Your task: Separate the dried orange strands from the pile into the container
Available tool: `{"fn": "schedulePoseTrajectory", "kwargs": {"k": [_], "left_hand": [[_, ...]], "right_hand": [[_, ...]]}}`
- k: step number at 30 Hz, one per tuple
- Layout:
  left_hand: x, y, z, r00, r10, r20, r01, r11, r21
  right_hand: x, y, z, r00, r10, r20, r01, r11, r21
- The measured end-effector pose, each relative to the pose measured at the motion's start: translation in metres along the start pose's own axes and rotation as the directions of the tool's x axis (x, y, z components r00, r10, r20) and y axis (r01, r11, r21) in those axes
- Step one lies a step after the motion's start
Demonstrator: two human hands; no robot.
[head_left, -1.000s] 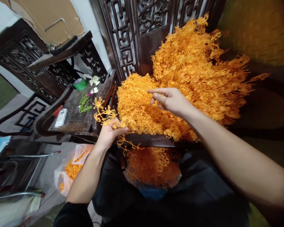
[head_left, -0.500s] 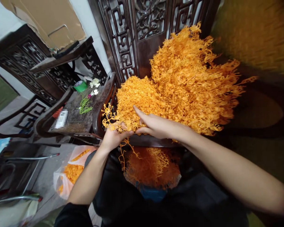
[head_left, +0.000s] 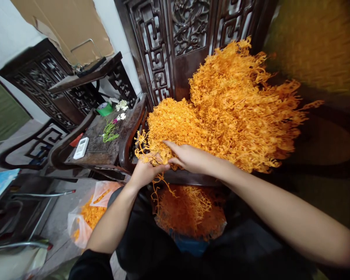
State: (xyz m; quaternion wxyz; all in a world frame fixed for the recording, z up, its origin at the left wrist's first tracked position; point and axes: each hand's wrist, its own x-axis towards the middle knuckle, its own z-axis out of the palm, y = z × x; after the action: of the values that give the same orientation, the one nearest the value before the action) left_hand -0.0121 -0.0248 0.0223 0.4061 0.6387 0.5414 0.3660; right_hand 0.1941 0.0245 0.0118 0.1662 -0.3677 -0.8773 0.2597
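Observation:
A large heap of orange, thin, branching plastic flower pieces [head_left: 239, 105] lies on a dark carved wooden seat in front of me. At its near left edge, my left hand [head_left: 146, 170] is closed around a small bunch of the orange flower pieces [head_left: 142, 146], and a few strands hang below it. Close beside it, my right hand [head_left: 189, 157] reaches over the heap's edge. Its index finger is stretched out over the pieces and apart from the thumb, whose tip is near my left thumb. The right hand's other fingers are mostly hidden.
Below the seat edge, between my knees, a container [head_left: 189, 217] holds more orange strands. On the wooden side table [head_left: 96, 149] are a white remote control [head_left: 81, 148], green tape [head_left: 105, 109], green stems [head_left: 110, 131] and white flowers [head_left: 121, 105]. A plastic bag [head_left: 83, 233] of orange pieces sits on the floor.
The view has shifted slightly, so the scene sits a little lower and further right. Both hands keep nearly the same pose at the edge of the heap.

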Motion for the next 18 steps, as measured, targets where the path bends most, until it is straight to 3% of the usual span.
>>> {"fn": "schedulePoseTrajectory", "kwargs": {"k": [5, 10, 15, 18], "left_hand": [[0.001, -0.005, -0.004, 0.997, -0.073, -0.027, 0.069, 0.991, -0.117], [0.004, -0.009, -0.002, 0.992, -0.106, -0.066, 0.087, 0.966, -0.243], [0.017, -0.005, 0.008, 0.978, -0.173, -0.117, 0.118, 0.920, -0.373], [0.019, -0.002, 0.010, 0.962, -0.240, -0.130, 0.165, 0.890, -0.425]], "right_hand": [[0.002, 0.004, -0.006, 0.989, -0.051, -0.141, 0.077, 0.981, 0.181], [0.011, 0.008, -0.005, 0.942, 0.188, -0.277, -0.072, 0.923, 0.379], [0.035, 0.016, 0.002, 0.837, 0.405, -0.369, -0.207, 0.857, 0.471], [0.046, 0.037, -0.011, 0.778, 0.483, -0.401, -0.218, 0.807, 0.549]]}}
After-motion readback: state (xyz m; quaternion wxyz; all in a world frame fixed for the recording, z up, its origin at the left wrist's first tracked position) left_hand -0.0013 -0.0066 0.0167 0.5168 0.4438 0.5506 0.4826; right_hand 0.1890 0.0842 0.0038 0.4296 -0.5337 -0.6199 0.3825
